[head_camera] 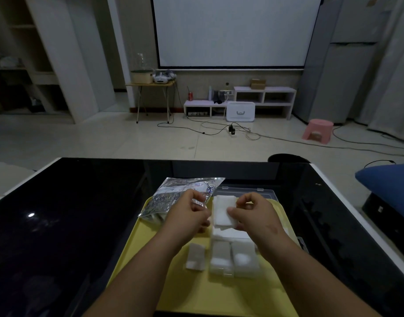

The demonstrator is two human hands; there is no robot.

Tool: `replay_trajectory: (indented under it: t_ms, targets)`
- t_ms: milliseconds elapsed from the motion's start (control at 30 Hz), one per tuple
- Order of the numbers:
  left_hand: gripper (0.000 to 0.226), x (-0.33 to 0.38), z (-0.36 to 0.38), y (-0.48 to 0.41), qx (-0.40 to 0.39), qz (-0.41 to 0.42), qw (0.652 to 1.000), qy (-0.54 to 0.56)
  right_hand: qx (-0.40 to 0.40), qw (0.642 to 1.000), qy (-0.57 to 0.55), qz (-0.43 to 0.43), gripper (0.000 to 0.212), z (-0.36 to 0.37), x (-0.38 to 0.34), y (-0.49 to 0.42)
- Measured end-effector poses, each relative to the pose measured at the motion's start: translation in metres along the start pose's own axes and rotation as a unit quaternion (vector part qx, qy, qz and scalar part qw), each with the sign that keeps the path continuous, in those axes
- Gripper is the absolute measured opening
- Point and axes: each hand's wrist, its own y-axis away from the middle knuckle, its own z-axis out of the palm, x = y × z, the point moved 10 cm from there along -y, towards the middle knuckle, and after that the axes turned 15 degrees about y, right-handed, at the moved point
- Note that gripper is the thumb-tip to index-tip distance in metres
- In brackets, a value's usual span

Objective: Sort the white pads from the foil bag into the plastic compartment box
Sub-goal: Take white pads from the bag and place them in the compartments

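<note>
A silver foil bag (169,197) lies across the far left corner of a yellow tray (196,291). The clear plastic compartment box (244,192) sits on the tray to the right of the bag, with white pads in its near compartments (242,259). My right hand (256,213) pinches a white pad (222,210) above the box. My left hand (192,213) is curled beside that pad, its fingertips at the bag's open edge; what it grips is unclear. One loose white pad (195,256) lies on the tray left of the box.
The tray rests on a glossy black table (70,225) with white edges. Beyond the table is a tiled floor with cables, a pink stool (317,131) and low shelves. A blue cushion (388,179) sits off the table's right side.
</note>
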Motion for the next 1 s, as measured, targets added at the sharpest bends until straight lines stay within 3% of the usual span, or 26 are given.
replay_trajectory:
  t_ms: [100,167,267,533,833,1000]
  targets:
    - [0.025,-0.007,-0.01,-0.005,-0.002,0.004,0.976,-0.218,0.013,1.0,-0.014,0.011,0.019,-0.004,0.005,-0.002]
    - [0.024,-0.013,-0.009,-0.001,-0.036,-0.013,0.921,-0.388,0.012,1.0,-0.019,0.013,0.019,-0.005,0.006,-0.004]
    - [0.02,-0.025,-0.007,0.003,-0.08,-0.041,0.863,-0.497,0.007,1.0,-0.021,0.013,0.019,-0.003,0.007,-0.004]
    - [0.06,-0.048,-0.007,0.001,-0.116,-0.061,0.83,-0.543,-0.012,1.0,-0.015,0.012,0.018,0.001,0.008,-0.005]
    - [0.058,-0.066,-0.005,0.001,-0.135,-0.072,0.791,-0.592,-0.022,1.0,-0.007,0.012,0.018,0.004,0.009,-0.005]
    - [0.051,-0.063,-0.006,0.001,-0.13,-0.075,0.794,-0.589,-0.023,1.0,-0.005,0.012,0.017,0.003,0.01,-0.005]
